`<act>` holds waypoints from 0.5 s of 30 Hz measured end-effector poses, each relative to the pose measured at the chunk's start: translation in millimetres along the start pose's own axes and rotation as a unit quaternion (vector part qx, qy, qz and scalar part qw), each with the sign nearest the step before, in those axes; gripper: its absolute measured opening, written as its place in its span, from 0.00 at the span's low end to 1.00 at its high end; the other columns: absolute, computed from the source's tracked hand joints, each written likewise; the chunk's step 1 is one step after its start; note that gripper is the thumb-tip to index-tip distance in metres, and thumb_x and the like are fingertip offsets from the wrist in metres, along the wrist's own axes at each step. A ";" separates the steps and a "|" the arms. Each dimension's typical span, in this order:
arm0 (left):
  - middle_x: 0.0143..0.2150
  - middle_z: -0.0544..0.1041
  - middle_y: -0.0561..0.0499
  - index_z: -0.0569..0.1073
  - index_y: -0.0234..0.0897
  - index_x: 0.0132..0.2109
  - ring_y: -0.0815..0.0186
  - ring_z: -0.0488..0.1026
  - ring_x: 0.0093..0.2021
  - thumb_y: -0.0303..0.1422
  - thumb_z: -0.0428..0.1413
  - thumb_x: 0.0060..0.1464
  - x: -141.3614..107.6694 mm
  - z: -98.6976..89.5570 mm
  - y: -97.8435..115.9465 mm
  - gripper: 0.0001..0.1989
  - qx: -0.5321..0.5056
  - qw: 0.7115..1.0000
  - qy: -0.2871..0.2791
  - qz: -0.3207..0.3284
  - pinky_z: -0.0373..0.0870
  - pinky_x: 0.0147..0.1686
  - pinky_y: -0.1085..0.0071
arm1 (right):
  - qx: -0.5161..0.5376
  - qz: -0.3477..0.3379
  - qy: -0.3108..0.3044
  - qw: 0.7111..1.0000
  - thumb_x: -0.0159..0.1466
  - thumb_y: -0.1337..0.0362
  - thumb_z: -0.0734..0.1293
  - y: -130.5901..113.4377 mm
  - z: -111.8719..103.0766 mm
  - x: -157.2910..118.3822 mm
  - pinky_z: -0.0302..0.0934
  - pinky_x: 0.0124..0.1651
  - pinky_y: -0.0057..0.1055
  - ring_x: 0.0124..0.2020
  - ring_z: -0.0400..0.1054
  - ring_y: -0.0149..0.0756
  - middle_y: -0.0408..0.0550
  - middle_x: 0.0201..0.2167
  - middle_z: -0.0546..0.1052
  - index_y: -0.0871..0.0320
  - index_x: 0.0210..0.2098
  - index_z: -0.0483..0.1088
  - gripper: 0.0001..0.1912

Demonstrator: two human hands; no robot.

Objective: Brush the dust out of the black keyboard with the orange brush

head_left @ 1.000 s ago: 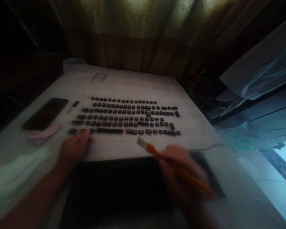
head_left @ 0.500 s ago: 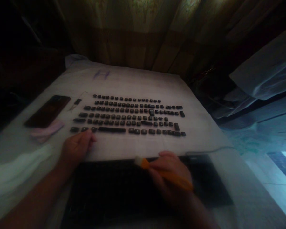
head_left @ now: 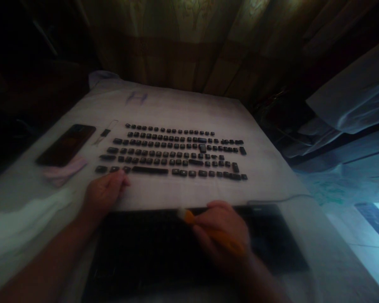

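My right hand (head_left: 225,227) is wrapped round a brush (head_left: 224,240) with an orange handle and pale bristles. The bristle end points left and is over the back edge of a black keyboard (head_left: 145,248), whose fine detail is lost in the dark. My left hand (head_left: 105,189) rests with curled fingers on the white cloth by the keyboard's back left corner. Nothing shows in that hand. Just beyond its knuckles lie loose black keycaps (head_left: 177,162), set out in several rows, with a long space bar (head_left: 150,170) in the nearest row.
To the left, a dark phone (head_left: 68,145) lies partly over a pink cloth (head_left: 66,170). A small tool with a wire loop (head_left: 105,133) lies near the keycaps. White fabric (head_left: 19,223) is bunched at the left. A cable (head_left: 281,199) runs right from the keyboard; a curtain (head_left: 177,50) hangs behind.
My right hand and the brush have shifted slightly left over the keyboard. My left hand stays curled in nearly the same place; the whole view has moved a little.
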State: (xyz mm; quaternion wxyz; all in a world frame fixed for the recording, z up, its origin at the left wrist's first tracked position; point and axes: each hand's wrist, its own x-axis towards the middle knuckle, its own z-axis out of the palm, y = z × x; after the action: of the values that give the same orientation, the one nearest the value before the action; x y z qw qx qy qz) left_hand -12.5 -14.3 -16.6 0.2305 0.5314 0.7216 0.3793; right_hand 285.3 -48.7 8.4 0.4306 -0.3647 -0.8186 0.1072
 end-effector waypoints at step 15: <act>0.18 0.70 0.54 0.73 0.39 0.26 0.65 0.68 0.19 0.50 0.48 0.55 1.2 0.3 -3.1 0.22 -0.006 1.000 -0.010 0.007 0.66 0.23 0.70 | -0.010 -0.003 -0.018 1.000 0.69 0.64 0.65 2.5 0.7 -2.6 0.73 0.40 0.35 0.26 0.77 0.34 0.42 0.28 0.84 0.54 0.38 0.77 0.07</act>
State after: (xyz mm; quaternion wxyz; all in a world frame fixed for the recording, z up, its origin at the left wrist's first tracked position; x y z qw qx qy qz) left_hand -14.6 -13.5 -19.2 0.2375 0.5389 0.7133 0.3799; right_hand 286.9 -48.6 5.2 0.4123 -0.3647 -0.8283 0.1049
